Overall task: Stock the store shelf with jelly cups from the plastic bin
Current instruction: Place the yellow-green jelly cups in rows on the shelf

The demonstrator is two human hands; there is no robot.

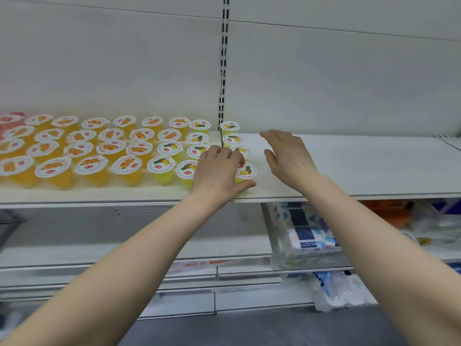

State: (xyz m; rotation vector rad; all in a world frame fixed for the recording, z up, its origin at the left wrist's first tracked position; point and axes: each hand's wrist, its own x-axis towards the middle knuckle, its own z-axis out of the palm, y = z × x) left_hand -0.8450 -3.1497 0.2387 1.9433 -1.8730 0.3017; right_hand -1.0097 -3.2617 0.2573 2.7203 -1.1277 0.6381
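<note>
Two bare arms reach forward to the white store shelf (361, 168). On its left part stand many jelly cups in rows, all upright with the printed foil lids upward. Most are orange jelly cups (124, 171); at the far left one reddish cup (13, 118) shows at the edge. To the right of the orange ones stand yellow pineapple jelly cups (163, 171), and the last column of them lies just right of the slotted upright (223, 58) of the back wall.

The left hand (215, 174) rests over the nearest cup of this last column (247, 171). Its fingers curl over the cups beside and behind it, and the thumb lies against the lower side of this cup. The grip is half closed around the cup, but whether it really clamps the cup, I cannot tell.

The right hand (287, 154) hovers above the bare part of the shelf, just right of the same column, with open, loosely spread fingers and nothing in its grip.

On the lower shelf at the right lies a packet with blue pattern (306, 231). The plastic bin is not in view.
</note>
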